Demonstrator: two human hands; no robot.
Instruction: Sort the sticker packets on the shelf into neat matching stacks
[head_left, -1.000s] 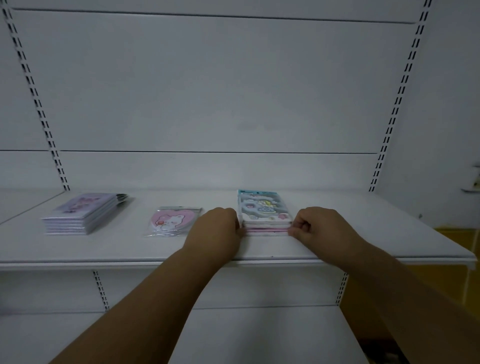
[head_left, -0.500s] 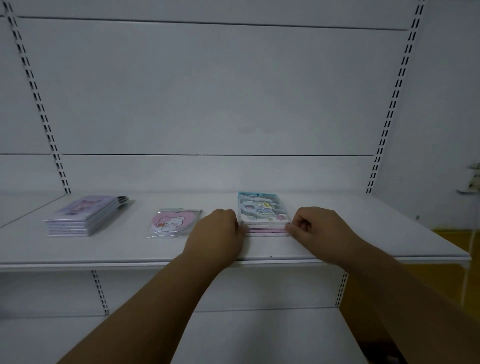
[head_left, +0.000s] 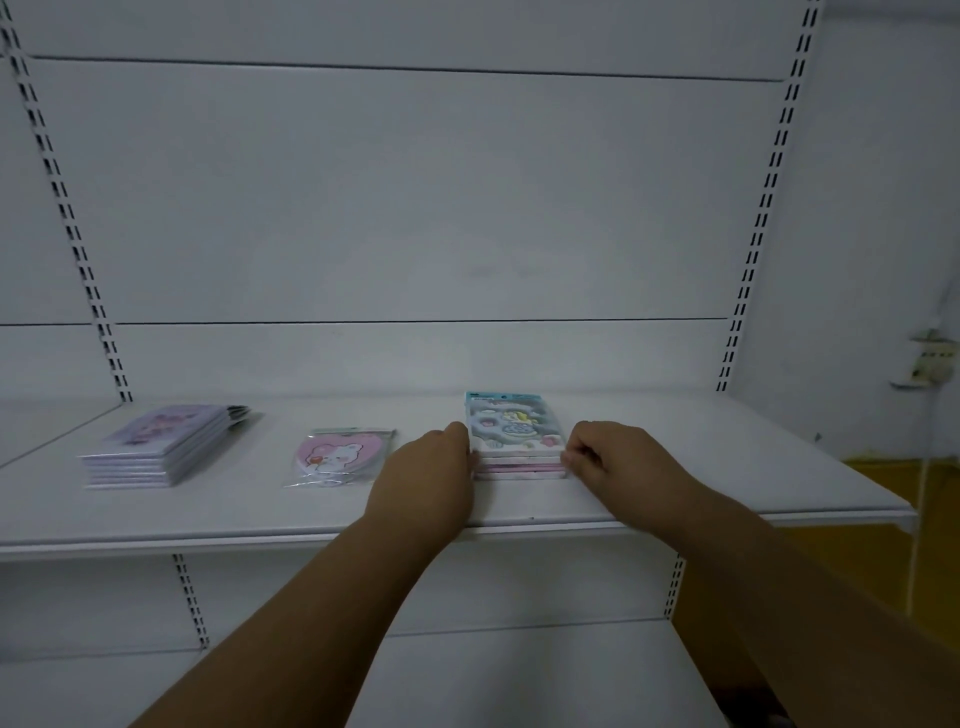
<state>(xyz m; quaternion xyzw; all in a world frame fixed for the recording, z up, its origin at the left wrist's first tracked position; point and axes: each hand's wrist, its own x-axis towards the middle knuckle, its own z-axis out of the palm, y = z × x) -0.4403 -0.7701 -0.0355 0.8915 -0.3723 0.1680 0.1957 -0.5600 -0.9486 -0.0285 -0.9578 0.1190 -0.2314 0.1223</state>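
Note:
On the white shelf (head_left: 727, 483) a stack of sticker packets with a blue-topped cloud design (head_left: 511, 428) stands right of centre. My left hand (head_left: 426, 478) presses against its left edge, and my right hand (head_left: 618, 460) pinches its right front corner, so both hands hold the stack between them. A single pink heart packet with a bear (head_left: 332, 457) lies flat just left of my left hand. At the far left sits a neat stack of purple packets (head_left: 161, 447).
The shelf's slotted uprights (head_left: 78, 249) rise at left and right of the white back panel. A lower shelf (head_left: 519, 675) runs beneath my forearms. A yellow surface (head_left: 904, 483) and a wall fitting (head_left: 930, 364) lie beyond the shelf's right end.
Both hands stay against the cloud-design stack, with my right hand shifted slightly inward along its right edge. The other packets have not moved.

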